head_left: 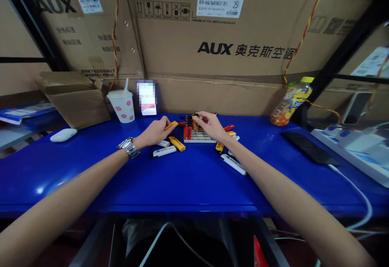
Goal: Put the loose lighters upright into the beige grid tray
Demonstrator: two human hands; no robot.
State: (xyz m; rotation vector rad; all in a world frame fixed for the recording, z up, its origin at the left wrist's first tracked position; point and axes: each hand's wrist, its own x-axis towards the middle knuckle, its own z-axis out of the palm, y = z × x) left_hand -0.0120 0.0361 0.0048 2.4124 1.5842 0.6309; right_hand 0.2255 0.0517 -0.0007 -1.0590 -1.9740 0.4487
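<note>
My left hand point(156, 131) is closed on a yellow lighter point(172, 125), held just above the blue table left of the tray. My right hand point(211, 124) pinches another yellow lighter point(195, 125), which stands upright at the white grid tray point(199, 141). Beside it, red lighters point(188, 132) with black tops stand in the tray's left columns. Below my left hand lie a loose yellow lighter point(177, 144) and a white lighter point(164, 151). Under my right forearm are more loose lighters, among them a white lighter point(233, 164) and a yellow lighter point(219, 148).
A paper cup point(122, 105) with a straw, a lit phone point(147, 99) and a white mouse-like object point(63, 135) stand at the left. At the right are a drink bottle point(290, 103) and a dark phone point(308, 148) on a cable. Large cardboard boxes point(170, 52) close off the back.
</note>
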